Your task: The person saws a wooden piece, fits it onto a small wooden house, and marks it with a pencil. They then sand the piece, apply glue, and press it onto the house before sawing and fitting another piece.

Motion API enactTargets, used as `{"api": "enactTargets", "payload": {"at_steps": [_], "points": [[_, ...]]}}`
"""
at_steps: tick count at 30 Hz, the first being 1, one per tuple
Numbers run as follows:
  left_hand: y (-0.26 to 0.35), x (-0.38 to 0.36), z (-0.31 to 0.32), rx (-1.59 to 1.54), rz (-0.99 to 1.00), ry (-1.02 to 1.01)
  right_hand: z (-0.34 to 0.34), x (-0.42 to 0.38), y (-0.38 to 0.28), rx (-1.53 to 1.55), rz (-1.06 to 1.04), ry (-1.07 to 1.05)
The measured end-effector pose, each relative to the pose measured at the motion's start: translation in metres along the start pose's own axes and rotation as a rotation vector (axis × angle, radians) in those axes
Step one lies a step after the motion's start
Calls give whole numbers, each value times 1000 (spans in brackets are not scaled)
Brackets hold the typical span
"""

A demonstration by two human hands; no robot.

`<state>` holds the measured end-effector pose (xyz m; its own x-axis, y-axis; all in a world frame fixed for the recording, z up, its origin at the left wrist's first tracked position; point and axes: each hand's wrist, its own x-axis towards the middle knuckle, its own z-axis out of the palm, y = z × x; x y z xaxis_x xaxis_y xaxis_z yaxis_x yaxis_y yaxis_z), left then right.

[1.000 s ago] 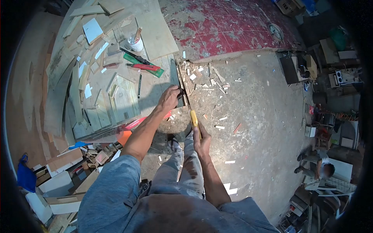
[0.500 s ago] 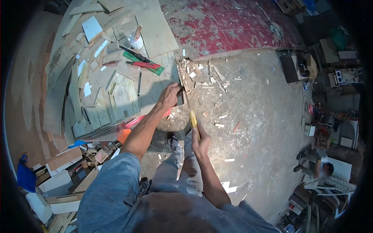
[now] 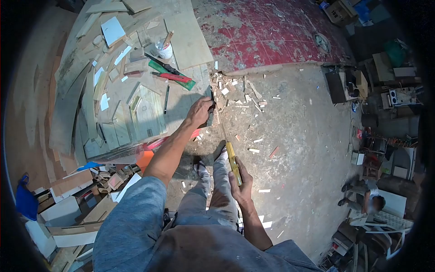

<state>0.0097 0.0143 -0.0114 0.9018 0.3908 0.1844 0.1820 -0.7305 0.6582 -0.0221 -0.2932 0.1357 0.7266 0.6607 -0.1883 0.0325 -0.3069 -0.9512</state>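
Observation:
My right hand (image 3: 243,183) is wrapped round the yellow handle of a thin-bladed handsaw (image 3: 231,156). The narrow blade runs from the handle up to the worktable's corner, beside my left hand. At that edge, my left hand (image 3: 199,111) is closed over a dark piece (image 3: 209,120), its fingers curled at the far side; what the piece is made of I cannot make out. On the worktable (image 3: 181,102) near my left hand lies a dark pencil-like stick (image 3: 166,99). Farther up are a red-handled tool (image 3: 171,76) and a green strip (image 3: 188,85).
A white pot (image 3: 163,49) with a stick in it stands among wood offcuts on the table. Wood scraps (image 3: 225,91) litter the floor past the table edge. Boards (image 3: 74,213) are piled at lower left. Another person (image 3: 367,197) is low down at far right.
My right hand has drawn the saw back toward my body and slightly right, showing more blade. My left hand stays on the dark piece. The view has shifted slightly.

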Motion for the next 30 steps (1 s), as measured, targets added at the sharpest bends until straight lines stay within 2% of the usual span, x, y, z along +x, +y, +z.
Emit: {"api": "enactTargets", "payload": {"at_steps": [1,5,7,8,10,11,13,14,15,16,17,19,21,23,24,28,30], "points": [[1,0,0,6,22,14,3,2,2,-110,-93,81],[-2,1,3,9,3,21,6,12,-6,-168,-43,83],[-10,2,8,1,-73,-59,12,34,-16,-265,-201,158],[-12,0,13,-4,-77,-60,16,50,-22,-185,-95,125],[-18,3,16,-203,-259,-100,23,70,-30,-191,-78,134],[-20,1,18,-202,-261,-101,26,74,-35,-193,-54,147],[-21,2,20,22,-31,-67,25,68,-38,-241,-78,124],[-25,2,23,68,-6,-26,25,65,-31,-272,-176,153],[-19,-2,21,63,-13,-23,23,61,-27,-304,-265,180],[-11,-1,15,53,-18,-17,26,74,-52,-266,-137,130],[-3,-2,9,43,-27,-11,31,95,-61,-266,-138,123],[0,-8,12,37,-25,23,38,124,-73,-275,5,74],[1,-8,17,26,1,54,31,99,-73,-270,48,83],[-5,4,14,68,73,30,20,82,-88,-282,-77,114],[-1,2,10,25,-71,-42,18,77,-90,-271,-65,122],[4,-1,9,54,-65,-42,35,144,-79,-302,-61,108],[9,3,3,0,-75,10,31,141,-77,-298,-109,109]]}}
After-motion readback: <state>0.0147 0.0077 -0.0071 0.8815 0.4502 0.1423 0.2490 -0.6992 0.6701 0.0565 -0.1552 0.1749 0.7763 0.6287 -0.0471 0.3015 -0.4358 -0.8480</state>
